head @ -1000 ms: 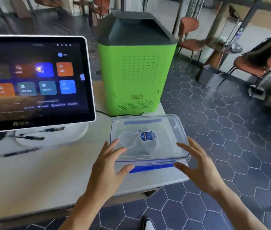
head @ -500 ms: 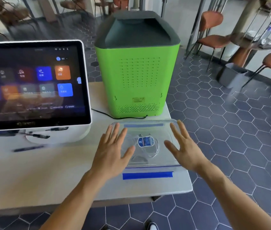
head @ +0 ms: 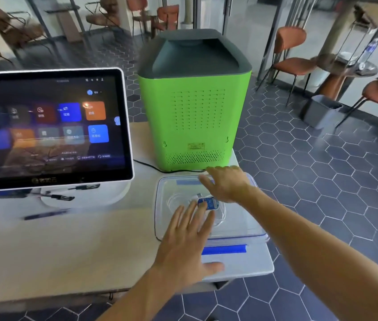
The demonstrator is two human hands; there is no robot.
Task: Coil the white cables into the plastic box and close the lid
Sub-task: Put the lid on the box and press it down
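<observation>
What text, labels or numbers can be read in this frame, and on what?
Touchscreen monitor: tile captions and bezel logo, too blurred to read.
Green ventilated machine: small yellow label, too small to read.
Blue label inside the clear plastic box: unreadable.
No text is legible anywhere.

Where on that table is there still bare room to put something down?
The widest bare patch of table lies left of the plastic box, nearer than the pen and screen. The right end is crowded: green machine, box, both hands on its lid.
</observation>
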